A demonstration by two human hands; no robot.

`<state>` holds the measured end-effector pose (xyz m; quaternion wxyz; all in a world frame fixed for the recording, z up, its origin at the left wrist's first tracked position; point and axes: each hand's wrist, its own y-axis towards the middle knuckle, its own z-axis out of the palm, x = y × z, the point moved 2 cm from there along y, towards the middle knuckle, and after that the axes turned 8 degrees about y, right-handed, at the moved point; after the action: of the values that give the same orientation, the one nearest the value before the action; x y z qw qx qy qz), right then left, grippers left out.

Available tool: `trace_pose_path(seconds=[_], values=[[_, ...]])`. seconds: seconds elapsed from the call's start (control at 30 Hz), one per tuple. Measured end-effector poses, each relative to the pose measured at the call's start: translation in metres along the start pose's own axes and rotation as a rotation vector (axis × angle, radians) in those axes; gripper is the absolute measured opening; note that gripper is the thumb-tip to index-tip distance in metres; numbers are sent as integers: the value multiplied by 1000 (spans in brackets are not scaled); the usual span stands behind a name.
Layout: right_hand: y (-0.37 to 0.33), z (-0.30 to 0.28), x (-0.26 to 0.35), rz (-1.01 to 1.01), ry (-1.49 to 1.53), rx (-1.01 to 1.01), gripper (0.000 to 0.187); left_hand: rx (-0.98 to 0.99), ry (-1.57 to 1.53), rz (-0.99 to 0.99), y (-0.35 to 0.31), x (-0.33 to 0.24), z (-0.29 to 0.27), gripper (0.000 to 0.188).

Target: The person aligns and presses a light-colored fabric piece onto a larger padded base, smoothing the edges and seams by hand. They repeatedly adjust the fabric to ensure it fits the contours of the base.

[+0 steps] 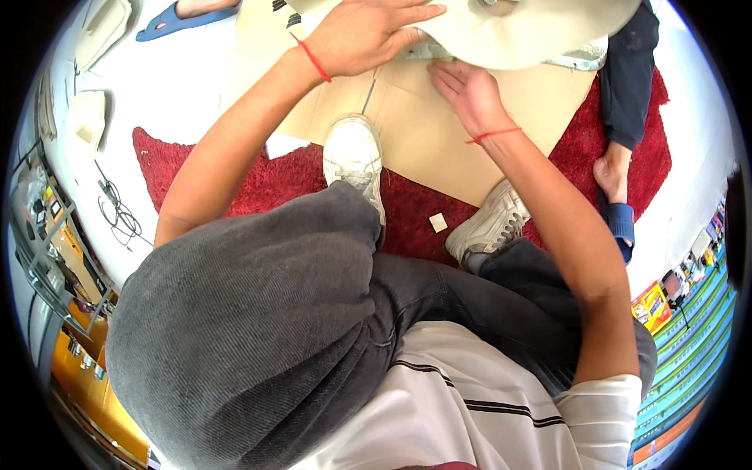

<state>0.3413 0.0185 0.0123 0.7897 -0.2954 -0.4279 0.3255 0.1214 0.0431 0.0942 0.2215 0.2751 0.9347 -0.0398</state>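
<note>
two hands are up at the top of the view, both on a big cream-coloured rounded panel [540, 35] that lies over a flat sheet of brown cardboard [439, 141]. the left hand [364, 35] lies flat on top of the panel's near edge, fingers stretched out and close together, palm down, a red string at the wrist. the right hand [468, 92] is just under that edge, fingers extended together and the tips tucked beneath the panel, possibly touching a pale strip there, hard to tell at this angle. the cardboard rests on a red rug [258, 180], and the person's two white sneakers [354, 157] stand on rug and cardboard just below the hands. at the right, another person's bare foot in a blue sandal [619, 215] sits at the rug's edge.
</note>
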Motion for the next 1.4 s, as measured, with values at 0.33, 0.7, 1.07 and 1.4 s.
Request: trace_pose_path(seconds=[0.33, 0.7, 1.07, 1.4], values=[[-7, 53, -6, -55, 574, 157, 15, 370, -573, -245, 60, 15, -88, 50], [-11, 69, 38, -155, 289, 326, 19, 171, -359, 43, 66, -2, -107, 45], [-15, 75, 37, -187, 338, 379, 26, -32, -16, 123, 47, -11, -83, 44], [-38, 90, 48, -204, 628, 135, 39, -47, 124, 40, 26, -23, -69, 56]])
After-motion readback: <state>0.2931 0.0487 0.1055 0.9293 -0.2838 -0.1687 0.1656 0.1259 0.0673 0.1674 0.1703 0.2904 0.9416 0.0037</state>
